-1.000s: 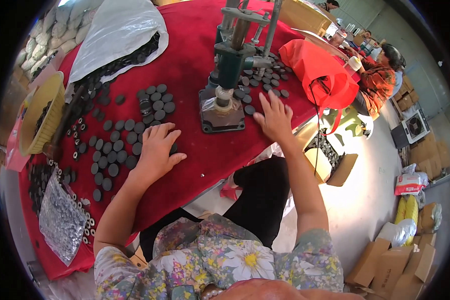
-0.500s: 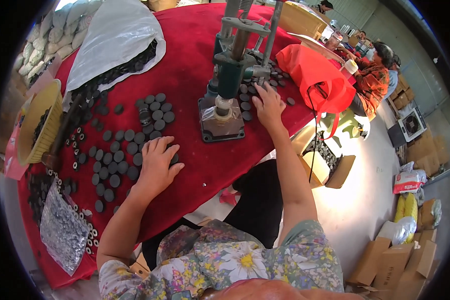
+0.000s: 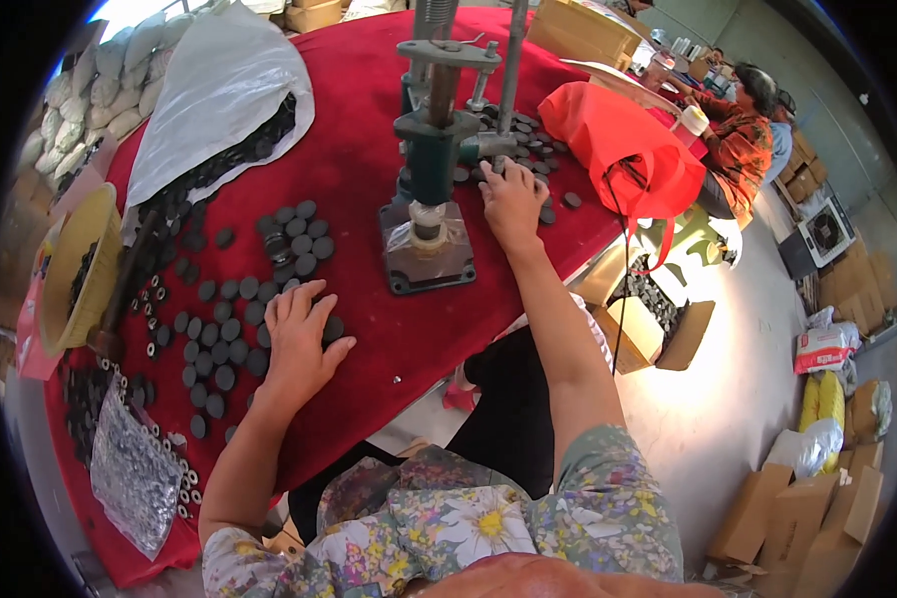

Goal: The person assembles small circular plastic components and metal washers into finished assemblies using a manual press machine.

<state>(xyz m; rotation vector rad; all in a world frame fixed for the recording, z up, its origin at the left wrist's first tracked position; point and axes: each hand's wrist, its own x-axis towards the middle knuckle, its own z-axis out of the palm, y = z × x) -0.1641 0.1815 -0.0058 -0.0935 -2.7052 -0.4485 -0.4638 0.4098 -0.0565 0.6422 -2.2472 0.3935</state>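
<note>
My left hand (image 3: 301, 344) lies open over the near edge of a spread of round dark grey discs (image 3: 224, 378), its fingers spread; one disc shows between thumb and forefinger. To the right of a green hand press (image 3: 432, 164), my right hand (image 3: 513, 202) reaches out with its fingers apart. Its fingertips touch or cover dark discs beside the press column; a few more discs (image 3: 546, 214) lie just right of the hand. Clear film covers the press's square base plate (image 3: 428, 261), and a pale round piece (image 3: 428, 221) sits under the ram.
A white sack (image 3: 224, 95) spills dark pieces at the far left. Nearby stand a yellow basket (image 3: 82, 254) and a clear bag of small parts (image 3: 135, 478). A red bag (image 3: 618, 140) sits at the right edge; below it, an open carton (image 3: 633, 334) holds dark parts. Co-workers sit beyond.
My right hand has moved away from me along the press's right side. The discs that stood in a row beside the base are now farther back, by the fingers. My left hand stays over the discs.
</note>
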